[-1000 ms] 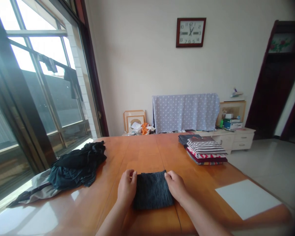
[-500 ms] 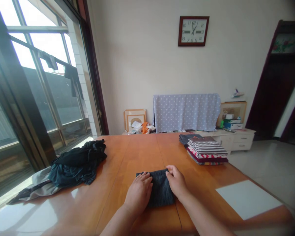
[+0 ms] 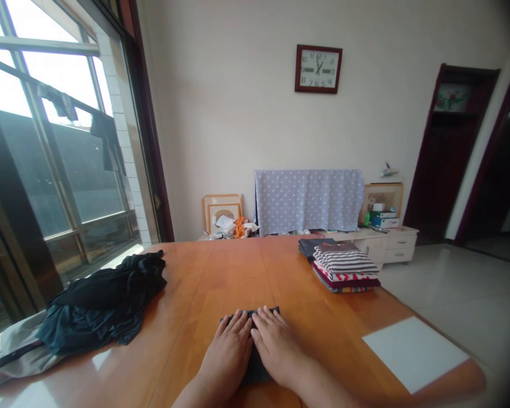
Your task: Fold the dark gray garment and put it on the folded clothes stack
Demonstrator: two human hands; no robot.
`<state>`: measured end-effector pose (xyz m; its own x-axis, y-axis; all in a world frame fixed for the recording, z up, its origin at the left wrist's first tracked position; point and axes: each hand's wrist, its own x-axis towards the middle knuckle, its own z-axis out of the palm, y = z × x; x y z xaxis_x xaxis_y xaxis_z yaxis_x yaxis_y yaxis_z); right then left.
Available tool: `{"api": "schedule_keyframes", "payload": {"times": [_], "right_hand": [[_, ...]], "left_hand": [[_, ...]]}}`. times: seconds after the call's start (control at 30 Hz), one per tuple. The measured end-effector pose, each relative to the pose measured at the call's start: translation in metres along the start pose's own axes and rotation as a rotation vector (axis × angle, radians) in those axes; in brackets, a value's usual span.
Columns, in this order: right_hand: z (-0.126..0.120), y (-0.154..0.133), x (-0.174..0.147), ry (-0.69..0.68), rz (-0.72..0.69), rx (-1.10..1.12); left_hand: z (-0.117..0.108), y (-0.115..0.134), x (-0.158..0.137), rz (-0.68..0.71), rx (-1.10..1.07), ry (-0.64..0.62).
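Note:
A dark blue-grey folded garment point(image 3: 256, 368) lies on the wooden table in front of me, mostly covered by my hands. My left hand point(image 3: 232, 345) rests flat on its left half, fingers stretched toward the far edge. Beside it, nearly touching, my right hand point(image 3: 276, 343) lies flat on the right half with the fingers extended. Only the garment's far edge and a strip between the hands show. What kind of garment it is, I cannot tell.
A loose heap of dark clothes point(image 3: 106, 300) lies at the table's left. On the right stands a stack of folded clothes point(image 3: 346, 263), striped on top. A white sheet point(image 3: 416, 354) lies near the right edge of the table point(image 3: 221, 272).
My right hand has moved from gripping the garment's right edge to lying flat on top, close beside my left hand. The view has shifted slightly to the right.

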<state>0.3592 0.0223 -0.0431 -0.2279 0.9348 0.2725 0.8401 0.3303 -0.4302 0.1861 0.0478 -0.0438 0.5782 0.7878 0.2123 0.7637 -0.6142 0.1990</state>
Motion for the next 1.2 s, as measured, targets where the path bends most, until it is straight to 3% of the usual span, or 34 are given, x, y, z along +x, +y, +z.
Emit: {"api": "schedule_keyframes", "payload": {"times": [0.13,0.33,0.83,0.9,1.0,1.1,1.2], "right_hand": [[0.006,0.012,0.0,-0.112,0.083,-0.024],[0.008,0.02,0.002,-0.162,0.12,0.015],[0.016,0.031,0.002,-0.155,0.144,0.137],[0.016,0.038,0.0,-0.118,0.148,0.221],[0.015,0.05,-0.007,0.044,0.216,0.349],[0.013,0.061,-0.019,0.195,0.264,0.42],[0.01,0.065,-0.031,0.251,0.247,0.434]], "left_hand": [[0.006,-0.008,-0.001,-0.036,-0.013,-0.002],[0.021,-0.018,0.002,-0.066,-0.03,0.021],[0.027,-0.023,-0.001,-0.056,-0.177,0.056],[0.026,-0.025,-0.002,-0.089,-0.264,0.087],[0.022,-0.032,-0.009,-0.193,-0.402,0.209],[0.013,-0.038,-0.02,-0.338,-0.486,0.331],[0.002,-0.04,-0.032,-0.499,-0.529,0.395]]}}
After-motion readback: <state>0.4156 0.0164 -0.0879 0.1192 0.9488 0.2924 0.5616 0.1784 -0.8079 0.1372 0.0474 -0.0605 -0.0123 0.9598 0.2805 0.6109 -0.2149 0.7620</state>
